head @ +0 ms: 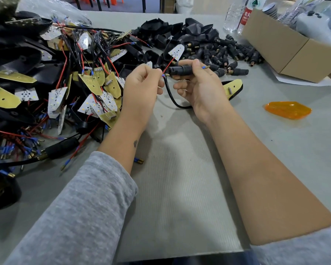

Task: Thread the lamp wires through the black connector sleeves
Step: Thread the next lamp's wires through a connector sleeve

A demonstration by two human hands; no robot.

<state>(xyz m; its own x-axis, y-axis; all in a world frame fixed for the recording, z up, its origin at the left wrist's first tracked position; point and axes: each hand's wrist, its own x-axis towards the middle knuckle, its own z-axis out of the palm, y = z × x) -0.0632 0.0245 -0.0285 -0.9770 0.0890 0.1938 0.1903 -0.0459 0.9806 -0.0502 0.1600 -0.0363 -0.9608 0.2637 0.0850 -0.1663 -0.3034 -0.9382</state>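
Grey table [275,159] with a ribbed grey mat [176,188] at centre, a tangled heap of wired lamp boards [55,88] left, black connector sleeves [228,52] behind, a cardboard box [295,48] and orange lens [288,109] right

Bottle label [246,16]: showing white Chinese characters on red, partly hidden by the box [287,46], not fully readable.

Both forearms are bare, with grey heathered knit sleeves pushed up toward the elbows. The left sleeve [80,213] has a stitched seam line running across it near its cuff edge. The right sleeve [302,249] shows only at the near right corner. A small dark mark [135,143] sits on the left forearm's inner side.
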